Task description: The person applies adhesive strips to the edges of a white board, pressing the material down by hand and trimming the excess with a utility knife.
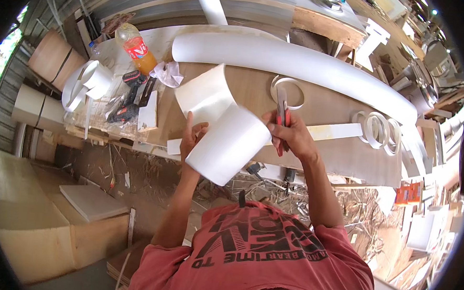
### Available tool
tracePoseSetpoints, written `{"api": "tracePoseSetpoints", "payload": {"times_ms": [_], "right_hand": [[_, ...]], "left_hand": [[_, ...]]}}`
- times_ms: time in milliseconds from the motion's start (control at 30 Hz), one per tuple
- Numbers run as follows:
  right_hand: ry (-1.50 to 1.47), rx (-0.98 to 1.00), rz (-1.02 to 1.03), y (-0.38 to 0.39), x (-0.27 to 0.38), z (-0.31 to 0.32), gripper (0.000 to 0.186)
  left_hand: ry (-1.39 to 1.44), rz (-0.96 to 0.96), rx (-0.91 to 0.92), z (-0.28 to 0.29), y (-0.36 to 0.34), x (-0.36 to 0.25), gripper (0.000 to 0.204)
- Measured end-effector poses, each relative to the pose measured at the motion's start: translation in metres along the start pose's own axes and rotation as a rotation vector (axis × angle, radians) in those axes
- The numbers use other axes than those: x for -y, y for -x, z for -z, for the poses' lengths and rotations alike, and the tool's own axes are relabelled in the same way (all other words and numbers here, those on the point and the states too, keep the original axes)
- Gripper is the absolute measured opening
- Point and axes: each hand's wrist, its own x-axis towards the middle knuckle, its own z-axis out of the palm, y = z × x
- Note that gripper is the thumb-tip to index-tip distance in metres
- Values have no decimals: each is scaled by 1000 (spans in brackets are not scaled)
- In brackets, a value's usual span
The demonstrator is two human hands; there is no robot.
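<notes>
My left hand [193, 132] grips a white curled sheet [227, 145], bent into a broad curve with an upper flap tilted away from me; part of the hand is hidden behind it. My right hand [293, 132] is closed on a red-handled cutter [281, 108], its metal end pointing up, beside the sheet's right edge. Just past the cutter a narrow white band [298, 83] lies in a loop on the brown tabletop [325, 160]. A long white strip [337, 130] runs under the curled sheet toward several white loops [387, 132] on the right.
A long white roll [299, 64] spans the table's back. At left sit an orange-drink bottle [142, 56], a crumpled cloth [167, 74], a power tool [124, 108] and white coils [88, 79]. Wrapped boards [39, 114] lean farther left. Scraps [125, 176] litter the ground below.
</notes>
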Motion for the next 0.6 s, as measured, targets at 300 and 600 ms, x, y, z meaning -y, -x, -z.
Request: {"api": "tracePoseSetpoints", "payload": {"times_ms": [300,600], "right_hand": [[338,273,-151,82,-31,71,26],[569,-33,-25,55,-57,95,29]], "left_hand": [[-307,-182,-212,-74,39,4,48],[-742,-449,-416,-56,44,-16,44]]}}
